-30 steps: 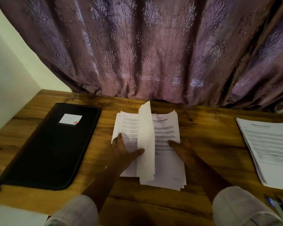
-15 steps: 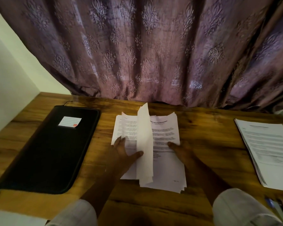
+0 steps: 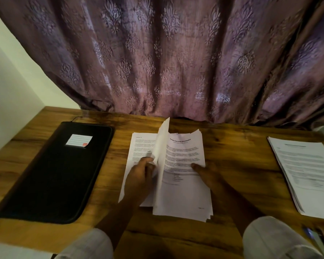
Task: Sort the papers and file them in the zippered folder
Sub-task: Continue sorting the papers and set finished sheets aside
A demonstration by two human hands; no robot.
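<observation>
Wood-grain table [image 3: 232, 146] under a purple patterned curtain [image 3: 176, 62], and the person sits at its near edge with both forearms out. Black and closed, the folder [image 3: 54, 174] lies flat at the left, its long axis running near to far with the far end leaning right. A white lined card [image 3: 79, 140] sits face up near that far end.

In the middle of the table the stack [image 3: 183, 193] of printed papers also lies with its long axis near to far. Its heading is at the far end, so the text reads upright for the person. One sheet [image 3: 162, 146] stands on its long edge along the stack's left side, its far corner highest. Left of it lie turned pages [image 3: 140, 144], flat and printed side up.

The left hand [image 3: 138, 176] pinches the sheet about midway along its length, fingers curled in close against the thumb. The right hand [image 3: 206, 172] rests on the stack's right edge, fingers straight and pressing the papers flat. Well apart at the right, a second stack [image 3: 307, 171] lies flat, long axis near to far, far end leaning left.

Half a second ago the left hand lay flat on the turned pages, fingers spread and thumb out against the sheet. Now its fingers have drawn together on the sheet, and more of the turned pages shows. The sheet stands much as before; the right hand, folder and second stack have not moved.
</observation>
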